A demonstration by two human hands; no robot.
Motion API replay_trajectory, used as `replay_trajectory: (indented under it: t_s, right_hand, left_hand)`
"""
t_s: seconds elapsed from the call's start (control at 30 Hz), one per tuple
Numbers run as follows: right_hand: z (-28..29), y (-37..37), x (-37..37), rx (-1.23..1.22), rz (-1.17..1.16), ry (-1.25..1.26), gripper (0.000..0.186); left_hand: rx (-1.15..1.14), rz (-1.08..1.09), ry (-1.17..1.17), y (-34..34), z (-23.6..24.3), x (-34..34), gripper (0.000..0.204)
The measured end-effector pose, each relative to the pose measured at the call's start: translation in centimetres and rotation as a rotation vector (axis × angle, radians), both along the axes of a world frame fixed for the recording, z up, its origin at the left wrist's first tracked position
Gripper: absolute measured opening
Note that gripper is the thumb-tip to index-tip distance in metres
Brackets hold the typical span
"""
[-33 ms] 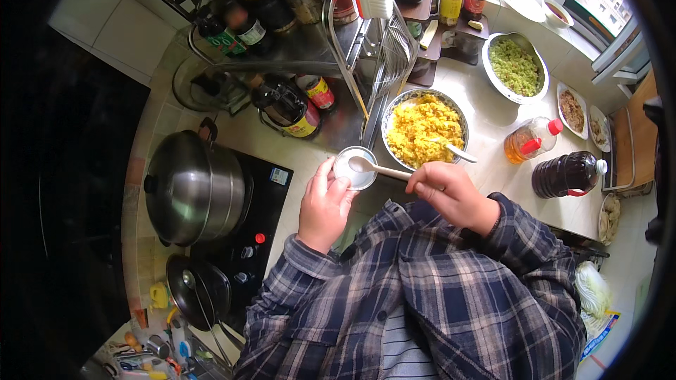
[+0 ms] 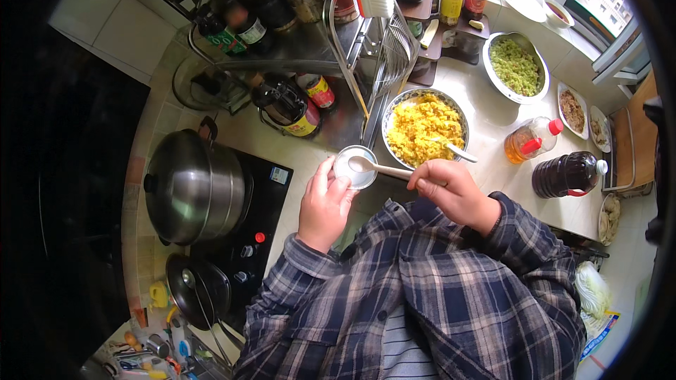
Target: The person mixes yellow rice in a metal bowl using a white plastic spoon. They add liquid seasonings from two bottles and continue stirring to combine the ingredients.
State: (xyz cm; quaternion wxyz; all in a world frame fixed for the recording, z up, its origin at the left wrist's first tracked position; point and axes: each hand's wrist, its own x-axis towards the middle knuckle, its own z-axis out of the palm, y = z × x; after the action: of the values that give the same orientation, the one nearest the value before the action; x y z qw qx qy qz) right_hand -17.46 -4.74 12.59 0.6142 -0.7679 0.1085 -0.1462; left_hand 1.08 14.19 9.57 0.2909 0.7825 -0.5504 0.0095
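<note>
My left hand holds a small white bowl by its side, fingers and thumb closed on it. Between the thumb and fingers of my right hand is the handle of a pale spoon. Its head rests inside the small bowl, where something white shows; I cannot tell what it is. Just beyond my hands stands a large patterned bowl filled with yellow crumbled food. A white spoon leans in that food, its handle over the rim nearest my right hand.
A bowl of chopped greens, an oil bottle and a dark bottle stand on the right counter. To the left, a lidded steel pot sits on the black stove. A metal rack with jars and bottles rises ahead.
</note>
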Motion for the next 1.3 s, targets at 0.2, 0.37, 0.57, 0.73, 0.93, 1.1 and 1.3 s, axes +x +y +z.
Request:
replay_trajectory:
  t_s: [0.2, 0.37, 0.57, 0.73, 0.93, 1.1, 1.3]
  right_hand:
    - [-0.8, -0.6, -0.8, 0.546, -0.066, -0.019, 0.017]
    - [-2.2, -4.3, -3.4, 0.466, -0.361, -0.134, 0.019]
    - [-6.2, -7.0, -4.9, 0.035, -0.515, 0.073, 0.017]
    - [-8.1, -6.9, -4.0, 0.095, -0.472, 0.092, 0.013]
    - [-9.0, -9.1, -2.1, 0.135, -0.559, 0.043, 0.015]
    - [-9.3, -11.6, -3.1, 0.073, -0.657, 0.053, 0.015]
    - [-8.8, -10.1, -7.2, -0.014, -0.710, 0.177, 0.015]
  left_hand:
    - [0.003, 0.054, 0.022, 0.1, -0.7, 0.4, 0.020]
    - [0.012, 0.107, 0.106, 1.2, -1.6, 1.7, 0.017]
    - [0.060, 0.198, 0.036, 3.3, -2.5, 2.6, 0.017]
    - [0.082, 0.211, 0.045, 3.7, -2.9, 2.8, 0.018]
    - [0.070, 0.187, 0.052, 3.4, -2.9, 2.9, 0.019]
    - [0.067, 0.187, 0.054, 3.3, -3.0, 3.0, 0.019]
    - [0.078, 0.186, 0.043, 3.1, -3.2, 3.0, 0.019]
